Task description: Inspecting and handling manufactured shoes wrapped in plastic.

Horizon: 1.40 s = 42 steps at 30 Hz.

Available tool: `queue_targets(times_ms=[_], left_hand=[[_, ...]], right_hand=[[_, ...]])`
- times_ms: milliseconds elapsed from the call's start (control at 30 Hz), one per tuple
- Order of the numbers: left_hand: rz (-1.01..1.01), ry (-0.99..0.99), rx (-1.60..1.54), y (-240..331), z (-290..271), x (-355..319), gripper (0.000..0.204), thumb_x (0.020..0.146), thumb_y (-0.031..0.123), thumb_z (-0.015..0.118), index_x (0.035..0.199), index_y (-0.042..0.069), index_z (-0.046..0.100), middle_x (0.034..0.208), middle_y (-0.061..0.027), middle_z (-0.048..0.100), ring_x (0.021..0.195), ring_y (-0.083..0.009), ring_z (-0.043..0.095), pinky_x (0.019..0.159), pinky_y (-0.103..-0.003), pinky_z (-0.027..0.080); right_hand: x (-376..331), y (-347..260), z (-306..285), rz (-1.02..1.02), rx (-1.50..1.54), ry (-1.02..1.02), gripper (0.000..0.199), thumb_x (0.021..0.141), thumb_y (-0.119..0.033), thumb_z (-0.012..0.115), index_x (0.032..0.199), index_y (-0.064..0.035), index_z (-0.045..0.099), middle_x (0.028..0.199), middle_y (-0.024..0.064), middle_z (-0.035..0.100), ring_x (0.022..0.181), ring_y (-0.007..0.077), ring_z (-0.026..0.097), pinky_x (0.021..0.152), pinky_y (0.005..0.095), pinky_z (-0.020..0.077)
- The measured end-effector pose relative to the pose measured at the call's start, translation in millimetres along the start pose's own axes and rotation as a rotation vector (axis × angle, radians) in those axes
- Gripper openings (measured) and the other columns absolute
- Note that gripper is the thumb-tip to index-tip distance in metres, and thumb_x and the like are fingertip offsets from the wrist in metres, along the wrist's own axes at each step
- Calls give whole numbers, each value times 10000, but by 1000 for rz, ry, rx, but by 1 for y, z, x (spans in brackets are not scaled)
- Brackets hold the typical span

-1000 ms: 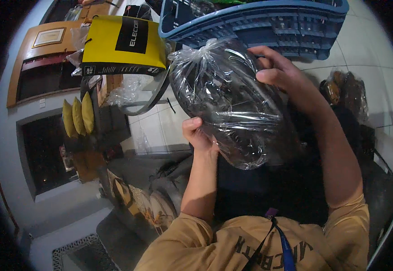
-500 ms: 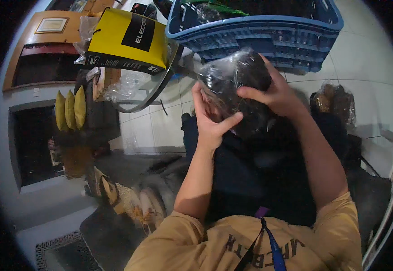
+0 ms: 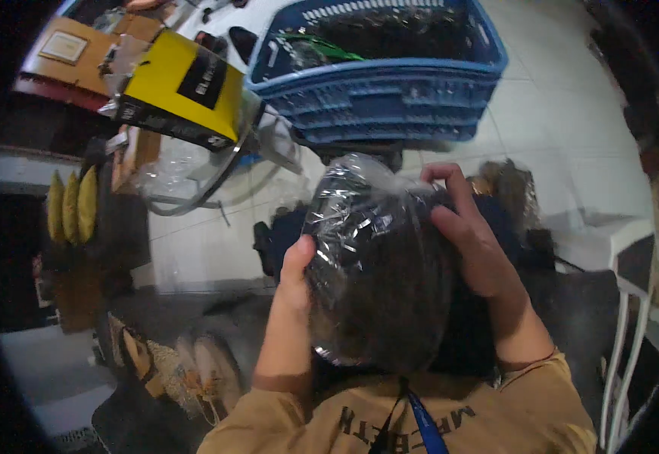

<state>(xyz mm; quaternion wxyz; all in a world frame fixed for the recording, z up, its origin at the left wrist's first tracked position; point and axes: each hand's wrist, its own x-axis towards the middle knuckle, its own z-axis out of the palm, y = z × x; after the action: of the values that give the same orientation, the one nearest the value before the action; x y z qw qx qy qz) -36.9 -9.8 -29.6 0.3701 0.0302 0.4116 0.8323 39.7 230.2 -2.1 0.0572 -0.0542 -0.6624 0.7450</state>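
Both my hands hold a clear, crinkled plastic bag (image 3: pixel 378 261) with a dark, rounded object inside, close in front of my chest. My left hand (image 3: pixel 295 276) grips the bag's left side with the thumb up along it. My right hand (image 3: pixel 469 234) wraps over the top right, its fingers pressing near the gathered neck of the bag. What the dark object is cannot be made out. My mustard-coloured sleeves and a blue lanyard (image 3: pixel 424 424) show at the bottom.
A blue plastic crate (image 3: pixel 390 83) with dark items stands ahead on the white tiled floor. A yellow and black box (image 3: pixel 182 87) lies to its left over loose clear plastic (image 3: pixel 170 170). Cardboard (image 3: pixel 60 49) sits far left. A white frame (image 3: pixel 647 303) stands at right.
The bag has come down from high near the crate toward my chest. Both hands have shifted with it, the right now on top, the left on the side.
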Motion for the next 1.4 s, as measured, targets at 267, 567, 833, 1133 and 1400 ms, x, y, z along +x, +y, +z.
queue_targets(times_ms=[267, 567, 833, 1133, 1400], left_hand=[[-99, -254, 1043, -9, 47, 15, 533, 855, 82, 691, 1357, 32, 519, 1230, -74, 625, 1181, -175, 584, 988, -314, 449], [241, -578, 1308, 5, 66, 25, 232, 791, 81, 771, 978, -23, 682, 923, -147, 679, 883, -289, 689, 810, -361, 529], [370, -549, 1272, 7, 60, 27, 112, 878, 41, 712, 954, -29, 670, 894, -134, 663, 852, -280, 668, 779, -343, 519], [178, -399, 1083, -17, 56, 23, 212, 905, 95, 709, 1067, -32, 658, 972, -101, 682, 922, -149, 625, 866, -306, 496], [220, -425, 1175, -27, 53, 25, 444, 786, 109, 837, 1162, -51, 666, 1021, -131, 711, 979, -197, 669, 929, -337, 510]], right_hand=[[-79, 19, -19, 162, -325, 115, 183, 1018, -189, 616, 1052, -10, 634, 963, 81, 652, 898, 128, 602, 786, 292, 476], [-84, 14, -15, -310, -742, 107, 137, 867, -22, 738, 981, -9, 664, 926, 124, 652, 865, 333, 650, 740, 391, 528], [-70, 7, -3, -235, -572, 166, 179, 843, -18, 757, 1006, -11, 682, 909, 95, 630, 813, 208, 616, 687, 304, 506], [-54, 0, -9, -241, -586, 73, 180, 851, -48, 764, 1025, -20, 727, 936, 53, 644, 781, 111, 571, 640, 251, 475], [-53, 19, 5, -163, -440, 158, 105, 958, -66, 646, 1038, -2, 623, 890, 49, 626, 799, 145, 579, 757, 284, 479]])
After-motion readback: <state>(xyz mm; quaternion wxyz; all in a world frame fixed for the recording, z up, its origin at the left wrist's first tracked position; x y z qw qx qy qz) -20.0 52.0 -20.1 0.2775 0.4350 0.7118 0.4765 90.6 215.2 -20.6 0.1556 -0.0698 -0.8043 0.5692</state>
